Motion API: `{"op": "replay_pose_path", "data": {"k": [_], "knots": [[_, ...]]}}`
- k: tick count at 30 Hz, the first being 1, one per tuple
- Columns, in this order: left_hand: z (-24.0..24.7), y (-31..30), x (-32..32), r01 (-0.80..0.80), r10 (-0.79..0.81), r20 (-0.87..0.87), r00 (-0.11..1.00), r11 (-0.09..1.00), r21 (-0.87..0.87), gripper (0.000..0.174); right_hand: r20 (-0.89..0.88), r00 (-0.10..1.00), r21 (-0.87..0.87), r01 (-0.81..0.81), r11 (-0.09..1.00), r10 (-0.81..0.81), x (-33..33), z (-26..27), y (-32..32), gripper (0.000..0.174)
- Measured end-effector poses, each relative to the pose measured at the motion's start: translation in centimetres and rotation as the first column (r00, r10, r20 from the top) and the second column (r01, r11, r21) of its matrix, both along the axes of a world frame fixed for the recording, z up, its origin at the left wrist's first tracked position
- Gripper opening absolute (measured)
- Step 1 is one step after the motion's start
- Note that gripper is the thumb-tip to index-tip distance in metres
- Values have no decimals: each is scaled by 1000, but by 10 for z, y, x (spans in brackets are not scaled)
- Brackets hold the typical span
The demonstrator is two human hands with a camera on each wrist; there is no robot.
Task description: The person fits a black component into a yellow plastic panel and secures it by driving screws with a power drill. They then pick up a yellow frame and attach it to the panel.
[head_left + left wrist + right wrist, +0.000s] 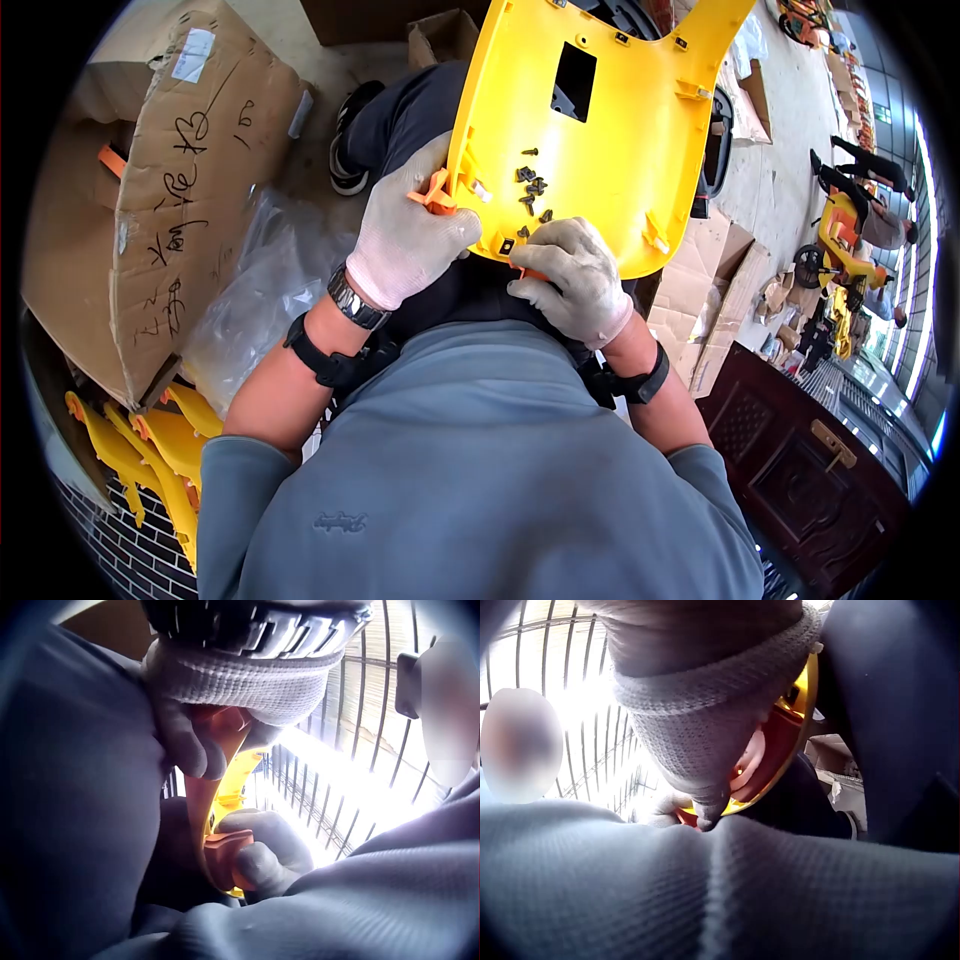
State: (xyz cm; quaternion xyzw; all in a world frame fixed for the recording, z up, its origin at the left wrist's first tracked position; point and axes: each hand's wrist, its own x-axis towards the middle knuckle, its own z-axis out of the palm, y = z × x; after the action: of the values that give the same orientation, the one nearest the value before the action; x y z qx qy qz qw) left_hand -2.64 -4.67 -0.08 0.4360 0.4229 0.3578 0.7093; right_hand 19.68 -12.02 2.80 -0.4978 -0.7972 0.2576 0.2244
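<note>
Your left hand [405, 235], in a pale knit glove, gripped the left rim of a yellow plastic panel [620, 150], fingers curled beneath and the thumb near the lower corner. An orange plastic tab [435, 193] stuck out beside that hand. Your right hand [575, 278], gloved too, pinched an orange plastic piece [530, 271] between thumb and fingers at the panel's lower edge. Whether the two orange parts were joined, you could not tell.

The panel lay over your lap, hollow inner face up, with a rectangular opening [575, 82] toward its far end. Small black screws [537, 187] lay loose on that face, between your hands. To your left stood a cardboard box [165, 200], with clear plastic wrap [265, 290] beside it.

The panel looked light for its size, thin-walled and fairly stiff, with a little flex likely at its long sides. Its smooth surface seemed slippery, so any tilt could have sent the screws sliding. The sturdiest hold appeared to be the thick rim, one hand on each side; the small moulded post [657, 232] looked easier to snap.
</note>
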Motion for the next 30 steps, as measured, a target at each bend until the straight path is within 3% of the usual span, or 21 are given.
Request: {"op": "replay_pose_path", "data": {"k": [6,10,15,16,19,22,26,30], "knots": [[5,-2,3,-4,10,49,999,995,-103,67,-8,1000,51,28,998,-27,7,-10,-2,37],[7,-6,2,-10,10,4,1000,997,-70,64,23,1000,-31,-12,999,13,8,-9,-1,41],[4,-8,3,-19,19,72,997,1000,-1,63,-89,977,-119,180,976,-192,16,11,-6,49],[6,-9,3,-1,1,2,1000,1000,-3,62,-111,962,-140,232,963,-248,20,17,-9,50],[13,-10,4,-12,11,-76,997,1000,-24,60,75,955,-91,292,952,-286,29,33,-20,43],[10,-10,6,-21,18,-98,995,999,-29,58,168,958,-48,244,968,-233,29,25,-30,34],[7,-8,7,-29,25,-82,996,999,-42,56,388,900,-155,277,948,-199,21,19,-22,29],[11,-10,10,-34,29,-139,990,999,-34,55,319,919,-203,304,931,-231,25,14,-16,26]]}}
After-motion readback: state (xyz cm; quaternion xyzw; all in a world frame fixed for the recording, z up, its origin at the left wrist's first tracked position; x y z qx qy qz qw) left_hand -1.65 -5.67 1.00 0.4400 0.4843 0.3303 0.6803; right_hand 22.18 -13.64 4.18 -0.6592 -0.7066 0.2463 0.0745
